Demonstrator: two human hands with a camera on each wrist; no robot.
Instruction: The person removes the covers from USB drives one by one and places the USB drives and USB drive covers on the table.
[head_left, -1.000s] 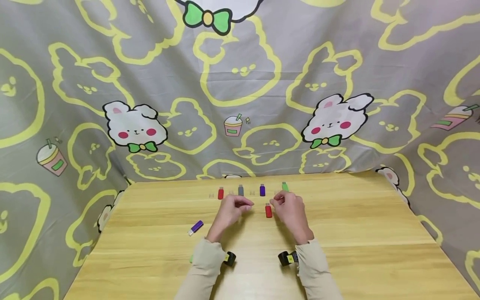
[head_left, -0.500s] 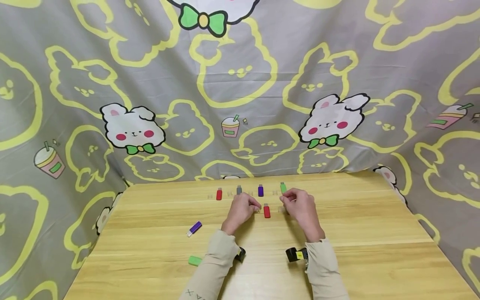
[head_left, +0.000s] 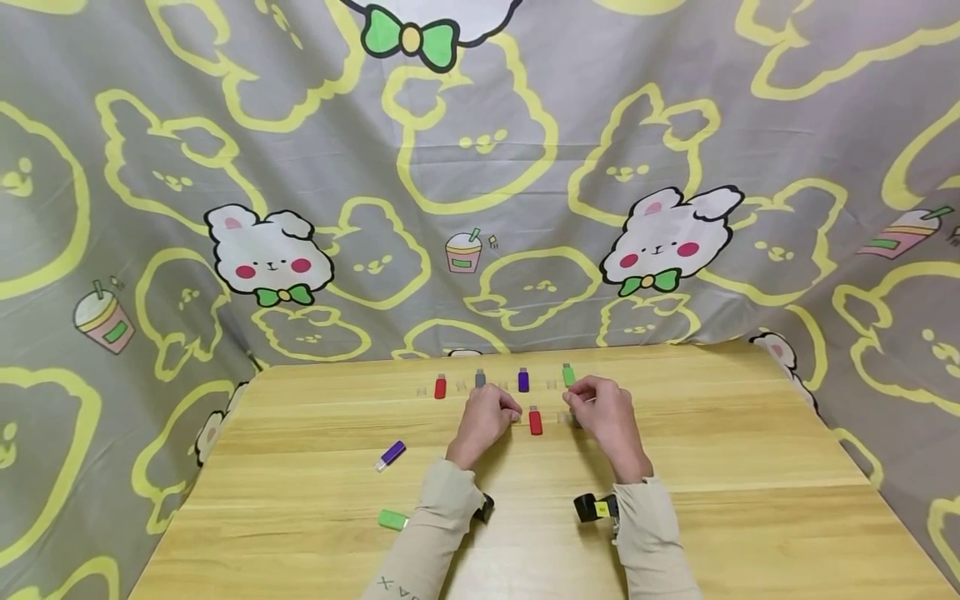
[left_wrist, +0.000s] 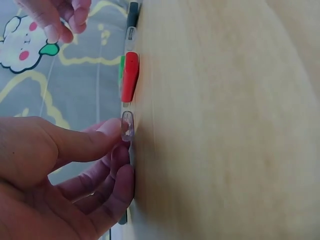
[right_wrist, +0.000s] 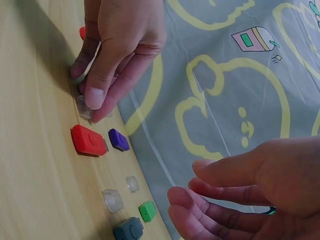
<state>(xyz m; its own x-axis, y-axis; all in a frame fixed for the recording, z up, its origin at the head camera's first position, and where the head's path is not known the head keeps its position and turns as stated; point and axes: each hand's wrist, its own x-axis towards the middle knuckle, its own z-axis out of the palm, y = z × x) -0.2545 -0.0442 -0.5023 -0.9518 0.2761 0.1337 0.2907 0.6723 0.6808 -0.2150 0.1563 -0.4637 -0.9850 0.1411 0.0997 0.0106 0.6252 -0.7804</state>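
My left hand (head_left: 483, 421) pinches a small clear cap (left_wrist: 128, 126) between thumb and fingers, down at the tabletop. Just right of it a red USB stick (head_left: 535, 422) lies with its metal plug pointing away. My right hand (head_left: 603, 412) hovers with loosely bent fingers and holds nothing, as the right wrist view shows. Below those fingers lie a dark grey USB stick (right_wrist: 128, 229) and another clear cap (right_wrist: 113, 200). In the head view the right hand partly covers this grey stick.
A back row holds a red stick (head_left: 440, 387), a grey stick (head_left: 481, 378), a purple stick (head_left: 523, 381) and a green stick (head_left: 568, 375), with clear caps between. At left lie a purple stick (head_left: 391, 455) and a green stick (head_left: 392, 519). A patterned curtain (head_left: 517, 208) hangs behind the table.
My left hand has moved right to beside the red stick and holds a cap there. My right hand has shifted right, away from the red stick, and a cap and grey stick show beside it.
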